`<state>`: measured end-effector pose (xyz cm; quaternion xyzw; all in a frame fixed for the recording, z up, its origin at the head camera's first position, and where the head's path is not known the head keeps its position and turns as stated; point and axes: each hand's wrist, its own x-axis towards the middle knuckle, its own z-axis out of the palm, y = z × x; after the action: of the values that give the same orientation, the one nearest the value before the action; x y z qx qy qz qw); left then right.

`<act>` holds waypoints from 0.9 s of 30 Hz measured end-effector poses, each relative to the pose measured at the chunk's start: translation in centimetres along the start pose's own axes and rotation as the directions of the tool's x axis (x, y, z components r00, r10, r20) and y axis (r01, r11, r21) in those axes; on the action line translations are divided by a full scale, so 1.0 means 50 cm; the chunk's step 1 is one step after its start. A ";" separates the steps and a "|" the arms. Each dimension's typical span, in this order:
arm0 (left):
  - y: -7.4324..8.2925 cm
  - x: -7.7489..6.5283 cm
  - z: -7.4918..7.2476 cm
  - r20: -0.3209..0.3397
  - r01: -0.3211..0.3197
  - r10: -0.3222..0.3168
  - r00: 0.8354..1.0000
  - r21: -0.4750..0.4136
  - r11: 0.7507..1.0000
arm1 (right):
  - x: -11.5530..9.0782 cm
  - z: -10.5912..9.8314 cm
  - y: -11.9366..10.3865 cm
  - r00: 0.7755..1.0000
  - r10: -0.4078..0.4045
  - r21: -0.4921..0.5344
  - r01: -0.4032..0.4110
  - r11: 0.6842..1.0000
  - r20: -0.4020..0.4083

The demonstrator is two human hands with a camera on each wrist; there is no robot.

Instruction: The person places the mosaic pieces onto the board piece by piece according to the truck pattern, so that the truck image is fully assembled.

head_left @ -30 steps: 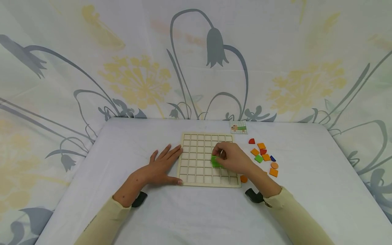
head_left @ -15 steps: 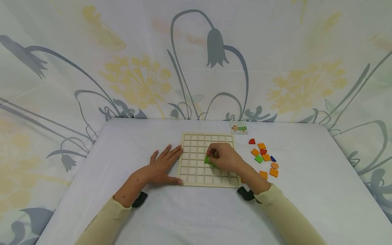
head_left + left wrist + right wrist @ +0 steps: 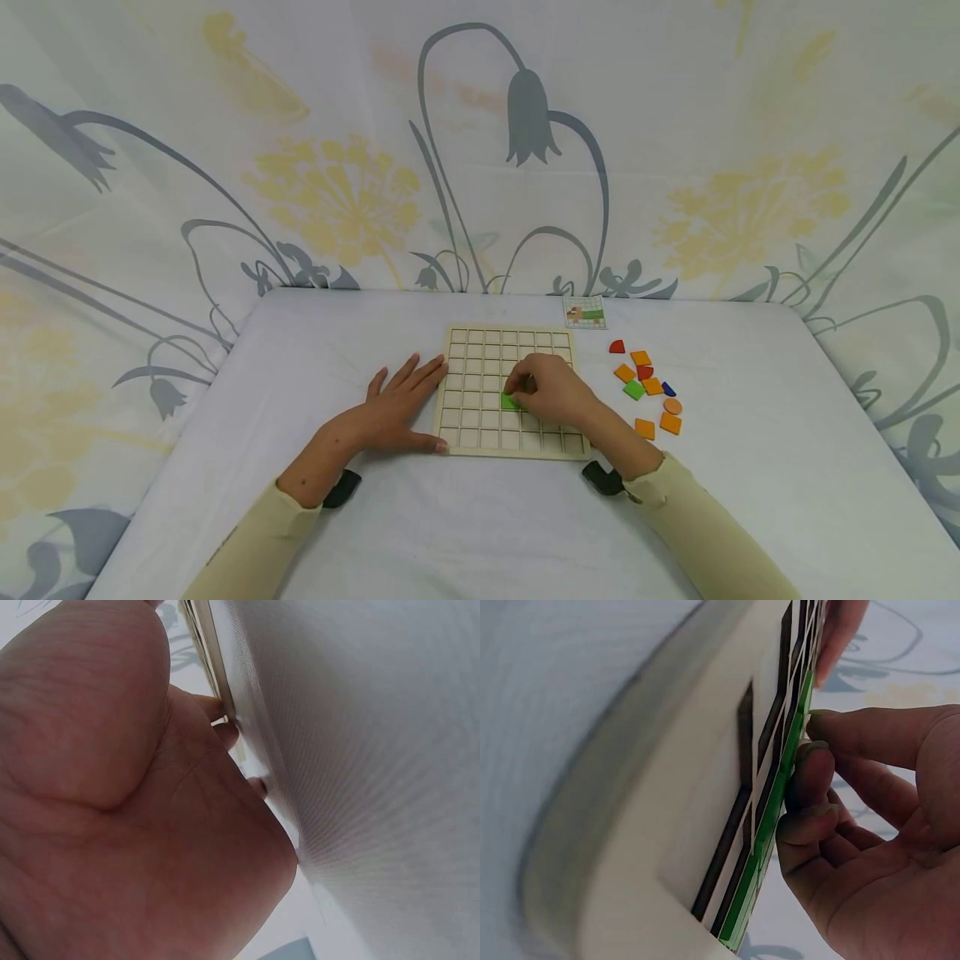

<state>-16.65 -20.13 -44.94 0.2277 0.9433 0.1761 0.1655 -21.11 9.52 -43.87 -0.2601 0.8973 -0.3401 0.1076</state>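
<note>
A pale wooden grid board (image 3: 510, 455) lies on the white cloth. Flat beside its left side, my left hand (image 3: 393, 417) has its fingers spread, fingertips and thumb tip at the board's edge. In the left wrist view the palm (image 3: 150, 810) fills much of the picture. Over the board's middle, my right hand (image 3: 553, 392) curls its fingers, thumb and fingertips pinching at a green square tile (image 3: 509, 402) that sits in a cell. The right wrist view has a row of green tiles (image 3: 761, 832) along the grid; in the head view the hand hides most of it.
Right of the board are loose pieces: several orange squares (image 3: 645, 429), an orange circle (image 3: 672, 406), a green square (image 3: 633, 389), red quarter circles (image 3: 617, 346) and a blue piece (image 3: 669, 388). A picture card (image 3: 584, 312) lies behind the board's right corner.
My right hand has moved left across the board, then slightly toward me, and the green tile now lies lower, in a cell. The left hand has stayed put.
</note>
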 end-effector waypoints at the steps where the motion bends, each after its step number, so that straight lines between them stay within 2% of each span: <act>1: 0.000 0.000 0.000 0.001 0.000 0.000 1.000 0.000 1.000 | -0.001 0.000 -0.001 1.000 -0.003 -0.005 0.003 1.000 -0.001; 8: -0.003 -0.002 0.002 -0.007 -0.011 0.011 1.000 0.000 1.000 | -0.016 -0.008 0.000 0.999 0.019 -0.014 -0.020 1.000 -0.042; 14: -0.004 -0.001 0.003 -0.013 -0.016 0.016 1.000 0.002 1.000 | -0.039 -0.025 0.030 0.996 0.045 -0.015 -0.047 0.999 -0.081; 20: -0.003 -0.001 0.002 -0.015 -0.016 0.016 1.000 0.009 1.000 | -0.069 -0.060 0.066 0.988 0.102 -0.032 -0.106 0.994 -0.115; 27: -0.002 -0.002 0.000 -0.015 -0.020 0.020 1.000 0.006 1.000 | -0.108 -0.111 0.108 0.975 0.129 -0.059 -0.142 0.988 -0.181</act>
<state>-16.58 -20.27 -44.97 0.2361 0.9427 0.1769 0.1558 -20.75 18.91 -43.26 -0.1707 0.9306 -0.3212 0.0409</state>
